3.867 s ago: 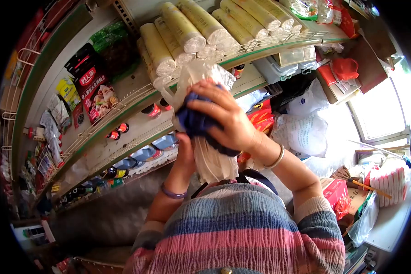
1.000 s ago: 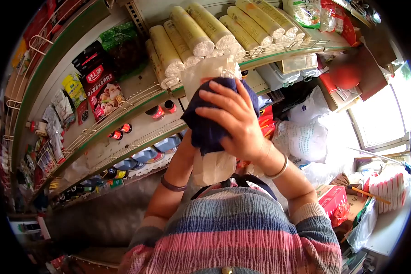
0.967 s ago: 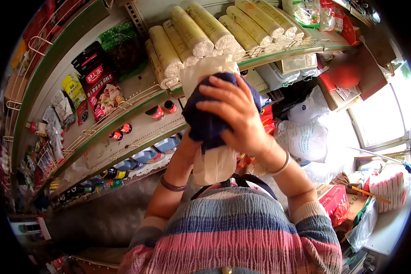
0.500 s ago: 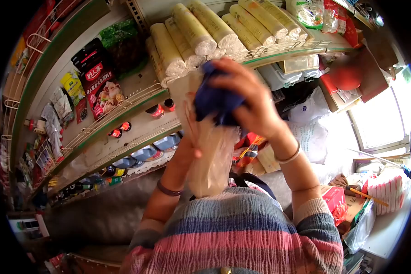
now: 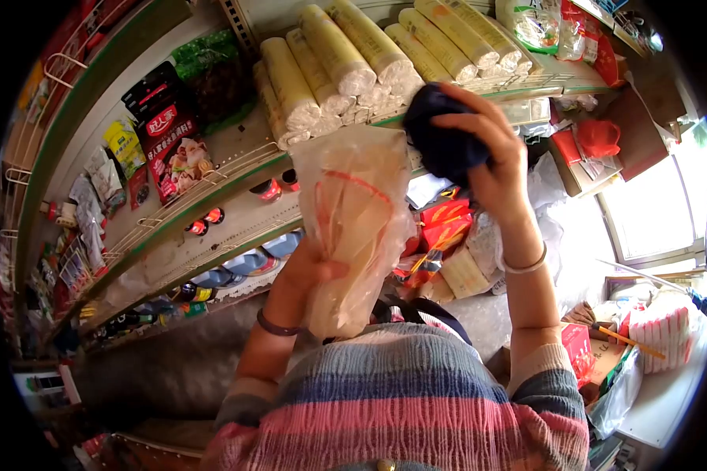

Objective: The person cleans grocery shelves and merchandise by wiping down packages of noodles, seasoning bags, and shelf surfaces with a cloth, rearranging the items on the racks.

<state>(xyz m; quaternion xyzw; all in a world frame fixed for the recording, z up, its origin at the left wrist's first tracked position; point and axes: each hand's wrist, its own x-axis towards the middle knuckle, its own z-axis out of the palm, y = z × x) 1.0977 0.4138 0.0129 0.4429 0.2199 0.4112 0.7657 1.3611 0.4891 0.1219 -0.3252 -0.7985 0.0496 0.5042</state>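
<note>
A translucent, beige plastic packet [image 5: 361, 212] with red marks stands upright in front of my chest. My left hand [image 5: 310, 267] is closed round its lower left side, the thumb lying across the front; some fingers are hidden behind it. Bunched in my right hand [image 5: 495, 157] is a dark blue cloth [image 5: 440, 129], gripped to the upper right of the packet and apart from it. What the packet contains is hard to make out.
Yellow-wrapped rolls [image 5: 330, 51] are stacked on the upper shelf [image 5: 247, 145] ahead. A red and black seasoning pouch [image 5: 169, 133] stands left of them. Blue-capped jugs [image 5: 247, 267] sit lower. To the right are white bags [image 5: 538, 212] and a cluttered table [image 5: 668, 400].
My right hand has moved the blue cloth off the packet, to the right and slightly up. The packet stays in my left hand, its front now uncovered.
</note>
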